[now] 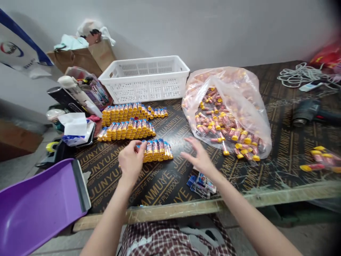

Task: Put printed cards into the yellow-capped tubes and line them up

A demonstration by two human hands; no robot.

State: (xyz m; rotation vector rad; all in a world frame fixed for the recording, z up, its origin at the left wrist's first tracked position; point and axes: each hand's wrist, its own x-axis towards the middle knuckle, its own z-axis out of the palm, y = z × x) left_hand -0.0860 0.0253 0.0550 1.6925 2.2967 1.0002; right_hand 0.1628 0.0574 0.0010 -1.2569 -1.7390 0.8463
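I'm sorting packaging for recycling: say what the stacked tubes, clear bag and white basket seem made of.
Stacked tubes: probably plastic, with glossy blue printed wraps and smooth yellow ends.
Clear bag: thin, slightly shiny plastic film, judging by its see-through folds.
White basket: likely moulded plastic, smooth, by its even colour and regular slots.

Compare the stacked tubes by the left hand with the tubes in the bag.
The stacked tubes show blue wrapping; the bagged tubes look reddish. The stacked tubes lie in rows, while the bagged tubes lie jumbled. Both have yellow ends.
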